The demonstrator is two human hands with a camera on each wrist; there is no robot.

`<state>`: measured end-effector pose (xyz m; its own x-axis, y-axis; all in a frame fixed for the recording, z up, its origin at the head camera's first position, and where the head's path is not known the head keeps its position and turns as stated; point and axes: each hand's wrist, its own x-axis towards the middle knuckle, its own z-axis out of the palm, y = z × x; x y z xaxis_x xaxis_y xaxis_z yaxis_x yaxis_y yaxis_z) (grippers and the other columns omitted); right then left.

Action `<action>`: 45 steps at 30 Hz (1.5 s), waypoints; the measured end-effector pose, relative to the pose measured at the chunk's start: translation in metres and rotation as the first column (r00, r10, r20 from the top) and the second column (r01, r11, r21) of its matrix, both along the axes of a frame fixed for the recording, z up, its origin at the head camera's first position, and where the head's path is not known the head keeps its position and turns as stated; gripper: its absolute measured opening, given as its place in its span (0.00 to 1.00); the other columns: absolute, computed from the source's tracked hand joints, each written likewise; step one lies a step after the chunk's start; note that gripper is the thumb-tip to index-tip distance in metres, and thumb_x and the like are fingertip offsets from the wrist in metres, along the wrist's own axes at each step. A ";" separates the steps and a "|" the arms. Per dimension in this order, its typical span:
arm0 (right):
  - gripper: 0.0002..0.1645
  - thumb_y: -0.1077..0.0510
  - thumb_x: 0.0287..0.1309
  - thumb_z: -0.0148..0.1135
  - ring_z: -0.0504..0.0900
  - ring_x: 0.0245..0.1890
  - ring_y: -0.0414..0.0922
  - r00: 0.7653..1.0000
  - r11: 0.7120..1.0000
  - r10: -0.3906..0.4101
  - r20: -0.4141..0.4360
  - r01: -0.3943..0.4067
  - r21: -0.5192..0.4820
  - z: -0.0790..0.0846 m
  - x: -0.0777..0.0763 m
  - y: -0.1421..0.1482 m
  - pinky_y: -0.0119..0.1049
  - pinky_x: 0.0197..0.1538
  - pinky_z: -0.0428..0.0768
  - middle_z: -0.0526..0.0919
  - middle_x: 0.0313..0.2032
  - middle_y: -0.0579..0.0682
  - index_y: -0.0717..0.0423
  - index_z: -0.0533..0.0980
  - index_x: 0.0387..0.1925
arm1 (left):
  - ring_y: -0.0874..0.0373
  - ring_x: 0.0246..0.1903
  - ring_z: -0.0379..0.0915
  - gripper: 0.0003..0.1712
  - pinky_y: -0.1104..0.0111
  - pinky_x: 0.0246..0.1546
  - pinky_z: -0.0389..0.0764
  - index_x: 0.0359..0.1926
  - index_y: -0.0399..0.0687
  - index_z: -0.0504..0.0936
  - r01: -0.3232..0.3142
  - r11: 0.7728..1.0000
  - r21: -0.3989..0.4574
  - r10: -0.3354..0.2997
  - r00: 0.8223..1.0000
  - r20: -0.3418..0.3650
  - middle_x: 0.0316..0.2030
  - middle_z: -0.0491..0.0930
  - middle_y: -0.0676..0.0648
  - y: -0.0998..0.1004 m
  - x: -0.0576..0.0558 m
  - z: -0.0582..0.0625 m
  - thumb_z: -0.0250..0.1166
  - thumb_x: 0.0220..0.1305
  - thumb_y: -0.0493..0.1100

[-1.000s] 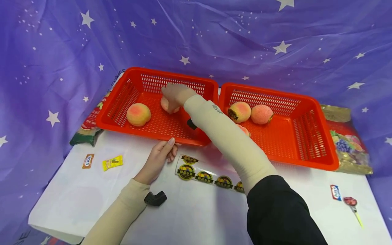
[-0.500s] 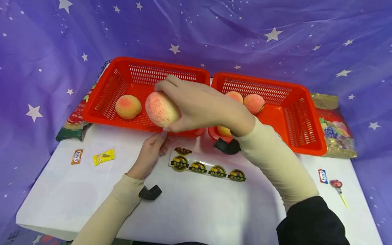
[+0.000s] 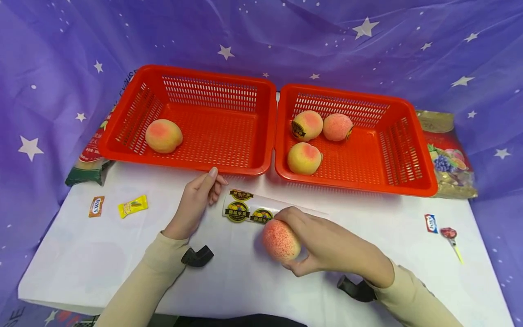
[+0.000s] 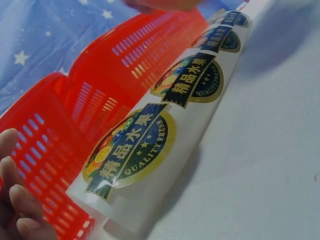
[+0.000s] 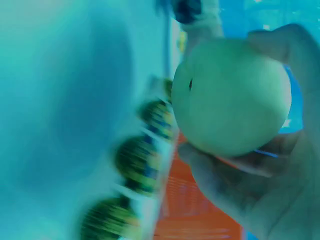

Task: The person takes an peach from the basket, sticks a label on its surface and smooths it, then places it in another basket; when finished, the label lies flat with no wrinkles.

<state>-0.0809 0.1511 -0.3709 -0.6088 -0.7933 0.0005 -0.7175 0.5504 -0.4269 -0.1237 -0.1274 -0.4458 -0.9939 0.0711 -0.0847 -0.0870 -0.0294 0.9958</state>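
My right hand (image 3: 327, 240) grips a peach (image 3: 281, 240) above the front of the table, close to a strip of round black-and-gold fruit stickers (image 3: 238, 211) and partly covering it. In the right wrist view the tinted peach (image 5: 230, 97) sits between thumb and fingers. My left hand (image 3: 195, 202) rests by the front rim of the left red basket (image 3: 229, 169), fingers loosely curled around nothing. The left wrist view shows the sticker strip (image 4: 182, 82) beside those fingers (image 4: 22, 200). One peach (image 3: 163, 136) lies in the left basket.
The right red basket (image 3: 347, 184) holds peaches (image 3: 304, 158), two bearing visible stickers. Wrapped candies (image 3: 132, 206) lie at the left, a lollipop (image 3: 448, 233) and small packet (image 3: 431, 223) at the right. Bags (image 3: 447, 156) stand at the outer sides.
My right hand has lifted a peach out of the left basket and brought it down and right, over the table near the sticker strip. The left hand stays near the basket rim.
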 end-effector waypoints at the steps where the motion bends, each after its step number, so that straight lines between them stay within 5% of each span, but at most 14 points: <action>1: 0.39 0.44 0.34 0.65 0.69 0.42 0.30 1.000 1.000 -0.011 -0.001 0.011 -0.018 -0.008 0.004 0.002 0.29 0.44 0.74 0.66 0.45 0.34 0.46 0.62 0.51 | 0.56 0.21 0.61 0.26 0.67 0.20 0.64 0.34 0.39 0.76 -0.002 1.000 0.000 0.002 1.000 0.002 0.23 0.66 0.45 0.000 0.000 0.001 0.47 0.64 0.58; 8: 0.41 0.49 0.32 0.65 0.66 0.47 0.33 0.999 0.992 -0.042 -0.008 0.041 -0.122 -0.045 0.017 0.001 0.30 0.46 0.73 0.64 0.48 0.39 0.51 0.62 0.53 | 0.57 0.22 0.61 0.29 0.67 0.21 0.66 0.35 0.34 0.73 0.025 1.000 -0.009 -0.025 1.000 0.017 0.24 0.67 0.46 -0.001 0.001 0.001 0.46 0.63 0.59; 12: 0.42 0.46 0.35 0.65 0.67 0.46 0.33 0.997 0.991 -0.076 -0.006 0.075 -0.106 -0.050 0.021 0.000 0.31 0.44 0.75 0.64 0.49 0.41 0.52 0.60 0.54 | 0.56 0.21 0.60 0.29 0.66 0.21 0.66 0.32 0.33 0.69 0.172 0.984 -0.052 -0.169 0.984 0.062 0.22 0.65 0.46 -0.011 0.000 0.002 0.47 0.63 0.59; 14: 0.42 0.43 0.37 0.66 0.67 0.45 0.32 0.995 0.991 -0.095 0.011 0.095 -0.090 -0.050 0.023 0.001 0.31 0.44 0.76 0.63 0.49 0.40 0.51 0.60 0.55 | 0.57 0.19 0.59 0.26 0.66 0.20 0.64 0.28 0.36 0.67 0.296 0.947 -0.127 -0.285 0.954 0.096 0.20 0.63 0.46 -0.019 0.000 0.003 0.48 0.63 0.58; 16: 0.43 0.40 0.39 0.65 0.68 0.45 0.32 0.994 0.992 -0.104 0.021 0.105 -0.073 -0.050 0.024 0.002 0.32 0.45 0.76 0.63 0.49 0.40 0.51 0.59 0.55 | 0.57 0.17 0.58 0.24 0.67 0.19 0.63 0.25 0.39 0.66 0.414 0.886 -0.207 -0.393 0.910 0.135 0.17 0.62 0.46 -0.029 0.000 0.004 0.49 0.63 0.57; 19: 0.45 0.37 0.39 0.65 0.68 0.47 0.33 0.994 0.993 -0.107 0.008 0.107 -0.051 -0.050 0.026 0.004 0.33 0.46 0.75 0.64 0.50 0.41 0.50 0.59 0.56 | 0.58 0.15 0.56 0.22 0.68 0.18 0.63 0.25 0.43 0.66 0.509 0.809 -0.295 -0.472 0.861 0.190 0.15 0.61 0.47 -0.039 0.001 0.004 0.51 0.61 0.57; 25: 0.48 0.34 0.38 0.65 0.69 0.49 0.38 0.995 0.997 -0.080 -0.065 0.079 -0.009 -0.049 0.027 0.008 0.38 0.47 0.75 0.63 0.53 0.44 0.52 0.59 0.58 | 0.59 0.23 0.63 0.14 0.70 0.25 0.67 0.38 0.53 0.74 0.527 0.773 -0.352 -0.459 0.849 0.263 0.23 0.68 0.48 -0.046 0.001 0.002 0.59 0.56 0.56; 30: 0.50 0.34 0.39 0.64 0.71 0.48 0.42 0.994 0.998 -0.054 -0.091 0.055 0.014 -0.048 0.029 0.010 0.42 0.47 0.75 0.65 0.53 0.47 0.53 0.58 0.60 | 0.58 0.28 0.66 0.14 0.69 0.30 0.70 0.41 0.61 0.75 0.606 0.687 -0.401 -0.510 0.795 0.328 0.26 0.72 0.50 -0.044 0.002 -0.001 0.62 0.53 0.55; 32: 0.51 0.34 0.38 0.64 0.70 0.50 0.42 0.995 0.998 -0.052 -0.087 0.055 0.027 -0.047 0.029 0.009 0.43 0.48 0.74 0.65 0.54 0.47 0.52 0.58 0.61 | 0.59 0.26 0.66 0.16 0.70 0.29 0.69 0.41 0.61 0.76 0.617 0.663 -0.424 -0.520 0.787 0.334 0.24 0.71 0.51 -0.042 0.002 -0.003 0.64 0.51 0.56; 45: 0.56 0.31 0.34 0.64 0.66 0.55 0.44 0.993 0.995 -0.049 -0.103 0.058 0.081 -0.044 0.035 0.007 0.44 0.54 0.69 0.64 0.56 0.48 0.52 0.55 0.63 | 0.62 0.25 0.65 0.03 0.72 0.26 0.68 0.31 0.62 0.81 0.582 0.623 -0.523 -0.553 0.800 0.232 0.22 0.73 0.57 -0.034 0.003 -0.007 0.64 0.53 0.49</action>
